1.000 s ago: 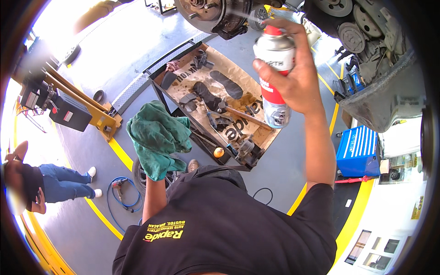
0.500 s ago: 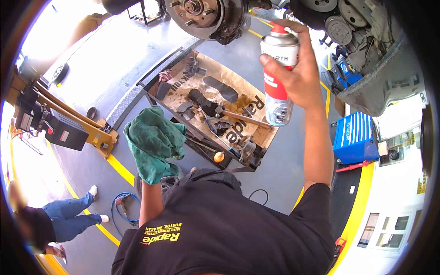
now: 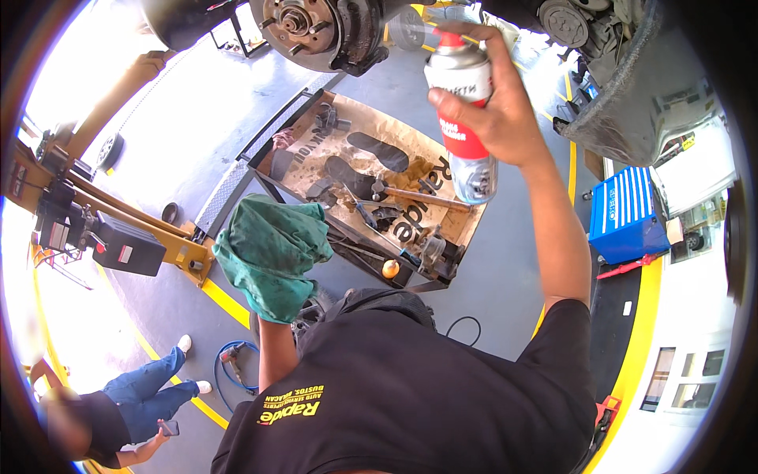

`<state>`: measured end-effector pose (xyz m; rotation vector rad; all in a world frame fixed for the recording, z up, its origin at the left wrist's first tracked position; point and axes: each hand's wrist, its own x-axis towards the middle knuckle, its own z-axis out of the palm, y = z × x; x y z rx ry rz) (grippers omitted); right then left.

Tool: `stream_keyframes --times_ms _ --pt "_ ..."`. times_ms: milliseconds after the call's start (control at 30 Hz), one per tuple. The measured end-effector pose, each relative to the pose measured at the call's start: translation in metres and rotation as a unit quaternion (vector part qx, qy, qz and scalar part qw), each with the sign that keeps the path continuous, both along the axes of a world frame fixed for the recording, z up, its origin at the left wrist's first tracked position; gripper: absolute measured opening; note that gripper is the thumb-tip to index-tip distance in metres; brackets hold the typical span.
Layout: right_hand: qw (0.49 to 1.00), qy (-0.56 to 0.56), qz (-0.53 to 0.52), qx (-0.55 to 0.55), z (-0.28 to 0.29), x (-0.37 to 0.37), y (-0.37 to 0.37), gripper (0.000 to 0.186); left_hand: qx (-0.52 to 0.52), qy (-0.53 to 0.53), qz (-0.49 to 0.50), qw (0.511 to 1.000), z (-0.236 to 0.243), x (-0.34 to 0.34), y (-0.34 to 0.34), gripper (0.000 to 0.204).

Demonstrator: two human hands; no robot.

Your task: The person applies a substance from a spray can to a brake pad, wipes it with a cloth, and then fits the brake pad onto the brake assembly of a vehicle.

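My right hand (image 3: 509, 110) is wrapped round a red, white and silver spray can (image 3: 470, 146), held upright in front of me. Its index finger lies over the red nozzle (image 3: 448, 39), which is near the rusty wheel hub and brake disc (image 3: 304, 35) at the top; they do not touch. A pale, thin streak shows beside the nozzle. A green cloth rag (image 3: 272, 249) drapes over my left hand and hides its fingers; only the wrist and forearm (image 3: 276, 351) show below it.
Below the hub stands a metal tray cart (image 3: 272, 186) lined with brown paper. On it lie a hammer (image 3: 426, 197), brake pads (image 3: 377, 150) and other parts. A yellow lift arm (image 3: 185, 257) is at left, a blue tool chest (image 3: 624, 213) at right. A person (image 3: 130, 403) stands lower left.
The view has shifted, so the hub and cart appear further left. My right hand keeps the spray can by the hub, and the rag stays over my left hand. The person's phone now shows.
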<state>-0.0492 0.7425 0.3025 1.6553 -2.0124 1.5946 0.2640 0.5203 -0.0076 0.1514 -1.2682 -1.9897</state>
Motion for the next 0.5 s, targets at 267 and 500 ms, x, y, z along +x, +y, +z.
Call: stream_keyframes --times_ms 267,500 --pt "0.979 -0.174 0.097 -0.048 -0.034 -0.048 0.001 0.062 0.018 0.001 0.039 0.999 0.006 0.008 0.035 0.068" --pt "0.980 -0.157 0.119 -0.035 -0.054 -0.089 -0.004 0.058 0.024 -0.003 0.072 0.997 0.013 0.015 0.068 0.067"
